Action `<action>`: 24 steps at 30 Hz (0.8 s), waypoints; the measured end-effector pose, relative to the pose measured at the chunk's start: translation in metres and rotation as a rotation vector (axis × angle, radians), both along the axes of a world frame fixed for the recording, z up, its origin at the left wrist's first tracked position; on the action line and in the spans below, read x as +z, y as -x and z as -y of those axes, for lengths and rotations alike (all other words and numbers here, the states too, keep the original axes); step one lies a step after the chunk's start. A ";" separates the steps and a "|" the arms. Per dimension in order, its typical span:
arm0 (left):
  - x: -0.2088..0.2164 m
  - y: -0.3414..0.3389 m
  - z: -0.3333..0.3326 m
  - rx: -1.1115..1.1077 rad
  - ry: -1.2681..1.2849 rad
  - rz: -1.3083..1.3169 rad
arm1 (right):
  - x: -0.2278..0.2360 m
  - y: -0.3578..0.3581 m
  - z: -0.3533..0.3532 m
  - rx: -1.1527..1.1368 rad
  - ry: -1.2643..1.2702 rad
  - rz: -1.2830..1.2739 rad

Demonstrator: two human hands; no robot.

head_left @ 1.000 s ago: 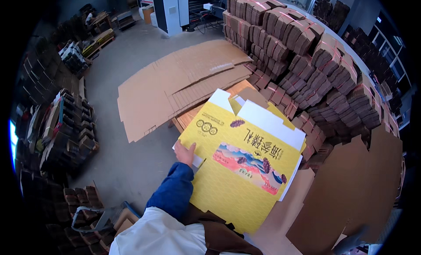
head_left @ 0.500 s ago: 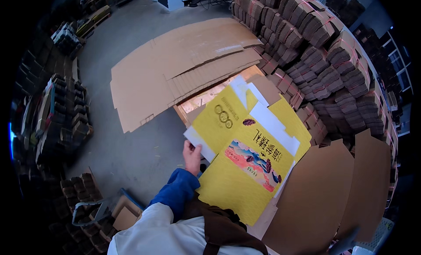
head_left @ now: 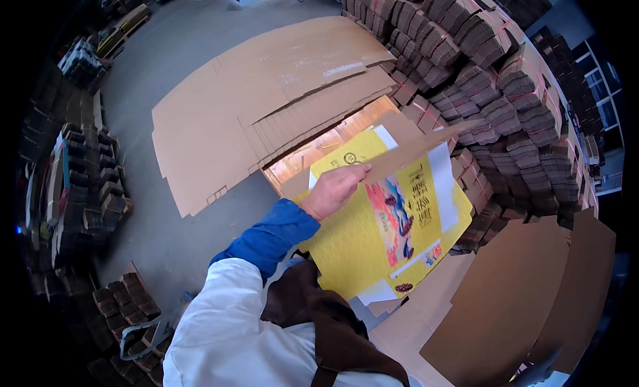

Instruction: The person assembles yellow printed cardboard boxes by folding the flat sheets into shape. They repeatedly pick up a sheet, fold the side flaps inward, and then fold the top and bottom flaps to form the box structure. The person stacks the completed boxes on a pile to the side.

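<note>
My left hand (head_left: 336, 189) is closed on the near end of a thin brown cardboard piece (head_left: 416, 152). That piece is seen almost edge-on and slants up to the right. Beneath it lies a yellow printed cardboard sheet (head_left: 346, 254) with white flaps, a colourful picture panel and dark lettering. The hand and the brown piece hide part of its print. A blue cuff covers my left wrist. My right hand does not show.
A large brown cardboard sheet (head_left: 266, 80) lies beyond, over a wooden surface (head_left: 319, 147). Bundled flat cardboard (head_left: 479, 87) is stacked high on the right. More brown sheets (head_left: 506, 294) stand at the near right. Further stacks (head_left: 86, 180) line the left.
My left hand has moved up and right, from the yellow sheet's left corner to the brown cardboard piece over it. The yellow print now shows at a different angle.
</note>
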State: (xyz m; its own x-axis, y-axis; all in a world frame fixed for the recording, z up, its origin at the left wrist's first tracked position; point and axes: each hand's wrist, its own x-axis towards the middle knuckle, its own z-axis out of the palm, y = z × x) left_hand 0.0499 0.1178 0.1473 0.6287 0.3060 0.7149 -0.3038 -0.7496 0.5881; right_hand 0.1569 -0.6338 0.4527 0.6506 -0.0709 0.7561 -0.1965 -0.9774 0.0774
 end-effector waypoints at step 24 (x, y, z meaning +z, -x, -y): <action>-0.150 0.055 -0.059 0.003 -0.299 -1.001 | -0.069 -0.007 -0.106 0.058 -0.654 -0.015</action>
State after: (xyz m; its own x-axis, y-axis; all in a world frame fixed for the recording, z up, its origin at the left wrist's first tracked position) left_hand -0.0051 0.1764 -0.0026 0.9751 0.2047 -0.0857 0.2219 -0.9061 0.3603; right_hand 0.1644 -0.5274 0.3839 0.6771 -0.4772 0.5601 -0.1453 -0.8329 -0.5340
